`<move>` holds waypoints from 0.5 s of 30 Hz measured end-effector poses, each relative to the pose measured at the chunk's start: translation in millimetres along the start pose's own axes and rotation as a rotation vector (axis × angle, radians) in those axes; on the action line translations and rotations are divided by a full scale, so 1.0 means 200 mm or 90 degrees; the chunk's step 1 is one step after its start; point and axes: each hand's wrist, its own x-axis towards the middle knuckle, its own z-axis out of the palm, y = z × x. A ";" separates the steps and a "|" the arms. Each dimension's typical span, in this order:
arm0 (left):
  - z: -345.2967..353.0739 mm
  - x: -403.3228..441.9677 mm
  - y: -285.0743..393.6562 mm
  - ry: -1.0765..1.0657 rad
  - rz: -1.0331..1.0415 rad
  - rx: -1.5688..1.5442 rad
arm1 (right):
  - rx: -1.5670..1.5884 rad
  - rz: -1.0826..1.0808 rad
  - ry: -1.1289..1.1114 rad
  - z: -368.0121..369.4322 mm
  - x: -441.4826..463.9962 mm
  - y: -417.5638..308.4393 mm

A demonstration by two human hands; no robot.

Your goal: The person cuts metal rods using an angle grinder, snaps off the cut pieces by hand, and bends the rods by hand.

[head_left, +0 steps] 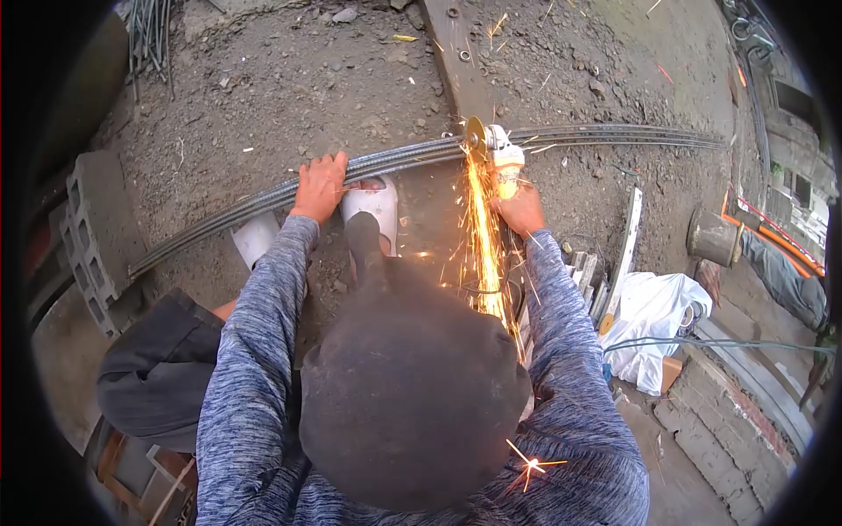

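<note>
My right hand [519,210] is wrapped around the body of an angle grinder [506,171]. Its disc [474,133] is against a bundle of thin steel rebars [395,158], and a stream of orange sparks [482,237] sprays from there back toward me. My left hand [320,186] is closed over the same bundle, left of the disc. Close to that hand, a foot in a white sandal [373,206] is at the bars. Under the bars near the disc lies a dark beam with holes [456,66]. A dark-clad knee [412,394] hides the lower middle.
A hollow concrete block [88,241] stands by the bundle's left end. To the right lie a pale metal strip [624,250], a white sack [653,320] and concrete slabs [724,421]. Another person's trouser leg [785,272] shows at far right. More rods [151,39] lie upper left.
</note>
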 end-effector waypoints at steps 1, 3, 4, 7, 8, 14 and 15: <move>0.00 0.00 0.00 -0.005 0.002 0.002 | -0.042 -0.062 0.014 0.01 0.00 0.03; -0.01 0.00 0.00 -0.016 0.004 0.006 | -0.127 -0.186 0.043 0.01 -0.01 0.09; -0.01 0.00 0.00 -0.012 0.006 0.004 | -0.017 -0.109 0.038 0.02 -0.02 0.08; -0.01 0.00 0.00 -0.003 0.010 -0.010 | 0.096 0.038 0.028 0.01 -0.04 0.01; -0.01 0.00 0.00 -0.002 0.009 -0.018 | 0.086 0.030 0.023 0.00 -0.04 0.01; -0.04 0.00 0.00 -0.037 0.003 -0.049 | 0.102 0.069 0.014 -0.03 -0.09 -0.06; -0.04 0.00 0.00 -0.036 0.003 -0.052 | 0.103 0.055 0.019 -0.02 -0.09 -0.03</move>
